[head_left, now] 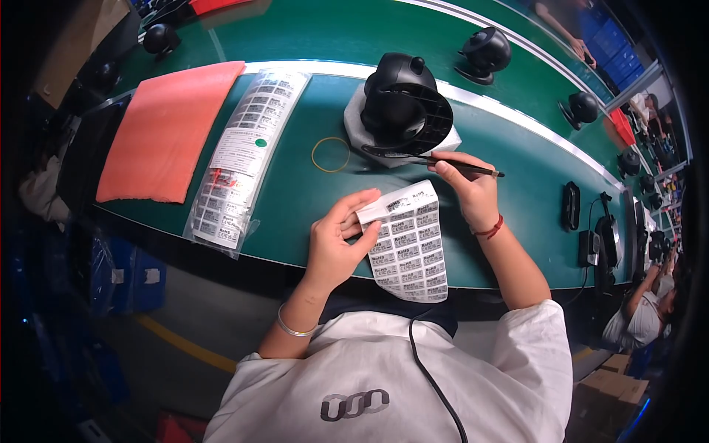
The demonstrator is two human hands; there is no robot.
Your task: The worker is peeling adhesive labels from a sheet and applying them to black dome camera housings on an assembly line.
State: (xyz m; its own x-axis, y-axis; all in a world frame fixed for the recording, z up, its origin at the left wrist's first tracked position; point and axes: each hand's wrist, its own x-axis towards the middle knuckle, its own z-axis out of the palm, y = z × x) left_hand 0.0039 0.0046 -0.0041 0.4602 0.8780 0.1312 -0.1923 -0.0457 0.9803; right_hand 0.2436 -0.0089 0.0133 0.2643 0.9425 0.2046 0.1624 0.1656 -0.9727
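My left hand point(338, 238) pinches the folded upper edge of a sheet of labels point(410, 252), which hangs over the table's front edge. Rows of small grey printed labels cover the sheet. Between the fingers of my right hand point(470, 193) is a pair of black tweezers point(480, 170), lying nearly level with its tips pointing left. Those tips reach the lower edge of a black rounded device point(395, 111); whether they touch it or carry a label I cannot tell. The device rests tilted on a white foam block point(355, 118), its hollow underside partly facing me.
A yellow rubber band point(314, 153) lies left of the foam. Farther left are a bagged label bundle point(251, 122) and an orange foam sheet point(166, 133). Similar black devices point(487, 53) stand on the green line behind. Black adapters point(588, 247) lie at right. A co-worker's hand point(580, 50) shows beyond.
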